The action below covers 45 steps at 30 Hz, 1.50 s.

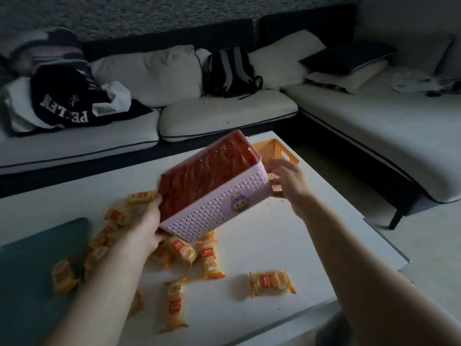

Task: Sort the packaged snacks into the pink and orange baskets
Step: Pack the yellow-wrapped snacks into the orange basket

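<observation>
The pink basket [214, 186] is being held off the white table [287, 245] at the centre of the frame, tipped so its open mouth is facing up and to the left; the interior is appearing empty (motion blur is limiting certainty). This tilt is judged consistent with presenting it for loading. The left hand [146, 227] is gripping the basket's lower left end, fingers curled around the corner. The right hand [287, 182] is at the basket's right end, fingers loosely spread and partly bent; whether it is actually clasping the wall cannot be told. The orange basket [275, 151] is standing on the table just behind, partly hidden. The packaged snacks [272, 283] are lying scattered across the lower left and lower centre, none yet sorted. A dark mat [30, 270] is lying at lower left.
</observation>
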### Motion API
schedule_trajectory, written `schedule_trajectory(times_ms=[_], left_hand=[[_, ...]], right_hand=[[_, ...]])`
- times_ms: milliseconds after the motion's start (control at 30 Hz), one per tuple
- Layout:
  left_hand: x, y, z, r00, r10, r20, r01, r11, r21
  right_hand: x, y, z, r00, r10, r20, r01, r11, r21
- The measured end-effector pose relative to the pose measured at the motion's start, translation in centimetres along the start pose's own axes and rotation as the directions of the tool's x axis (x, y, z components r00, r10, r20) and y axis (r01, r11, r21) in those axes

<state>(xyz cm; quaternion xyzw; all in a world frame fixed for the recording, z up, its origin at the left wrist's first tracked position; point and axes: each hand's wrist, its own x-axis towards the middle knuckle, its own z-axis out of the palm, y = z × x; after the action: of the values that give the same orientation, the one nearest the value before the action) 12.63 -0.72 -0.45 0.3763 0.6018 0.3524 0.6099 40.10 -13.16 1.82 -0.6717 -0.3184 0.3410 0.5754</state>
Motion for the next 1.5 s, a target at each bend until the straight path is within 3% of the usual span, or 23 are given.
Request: schedule_trajectory(times_ms=[100, 233, 367, 467, 600, 733, 833, 1000, 1267, 1333, 1400, 1433, 1500], left_hand=[[0.6, 2.8, -0.6, 0.998, 0.037, -0.044, -0.041, 0.995, -0.091], [2.7, 6.5, 1.2, 0.994, 0.093, -0.051, -0.097, 0.991, -0.087], [5.5, 9.1, 5.5, 0.991, 0.128, -0.022, -0.129, 0.991, -0.046], [7.6, 9.9, 9.5, 0.99, 0.136, 0.037, -0.136, 0.991, -0.003], [9.5, 9.6, 14.5, 0.985, 0.13, 0.113, -0.138, 0.988, 0.069], [11.3, 8.9, 16.8, 0.986, 0.119, 0.119, -0.139, 0.975, 0.171], [12.0, 8.7, 17.2, 0.983, 0.131, 0.126, -0.155, 0.966, 0.206], [12.4, 7.3, 16.6, 0.984, 0.138, 0.11, -0.162, 0.953, 0.255], [12.4, 1.3, 15.6, 0.978, 0.051, 0.201, -0.11, 0.949, 0.296], [12.3, 0.6, 14.6, 0.967, 0.03, 0.251, -0.103, 0.954, 0.282], [11.2, 0.3, 13.1, 0.964, 0.052, 0.259, -0.14, 0.932, 0.333], [9.6, 0.3, 11.7, 0.96, 0.105, 0.26, -0.206, 0.893, 0.399], [6.5, -0.2, 9.0, 0.919, 0.244, 0.311, -0.38, 0.761, 0.526]], right_hand=[[3.6, 3.0, 2.5, 0.995, -0.029, 0.094, 0.067, 0.897, -0.437], [6.1, 3.8, 5.3, 0.973, -0.037, 0.228, 0.206, 0.578, -0.789], [6.9, 2.4, 6.3, 0.972, -0.015, 0.234, 0.232, 0.2, -0.952], [6.1, 1.5, 6.2, 0.938, 0.013, 0.345, 0.342, 0.099, -0.934], [4.5, 1.3, 5.5, 0.875, 0.094, 0.476, 0.466, 0.111, -0.878], [4.2, 2.0, 4.9, 0.788, 0.11, 0.605, 0.567, 0.253, -0.784], [4.3, 2.9, 4.2, 0.771, 0.111, 0.627, 0.556, 0.364, -0.748], [3.8, 3.8, 4.0, 0.773, 0.095, 0.627, 0.535, 0.434, -0.725], [2.1, 3.3, 4.8, 0.8, 0.119, 0.588, 0.511, 0.38, -0.771], [1.3, 2.6, 5.2, 0.824, 0.116, 0.555, 0.514, 0.258, -0.818], [0.4, 1.2, 5.7, 0.861, -0.031, 0.507, 0.506, 0.138, -0.851], [-0.5, 0.4, 6.1, 0.86, -0.112, 0.498, 0.51, 0.141, -0.849], [-2.1, -0.9, 6.6, 0.841, -0.139, 0.523, 0.54, 0.275, -0.796]])
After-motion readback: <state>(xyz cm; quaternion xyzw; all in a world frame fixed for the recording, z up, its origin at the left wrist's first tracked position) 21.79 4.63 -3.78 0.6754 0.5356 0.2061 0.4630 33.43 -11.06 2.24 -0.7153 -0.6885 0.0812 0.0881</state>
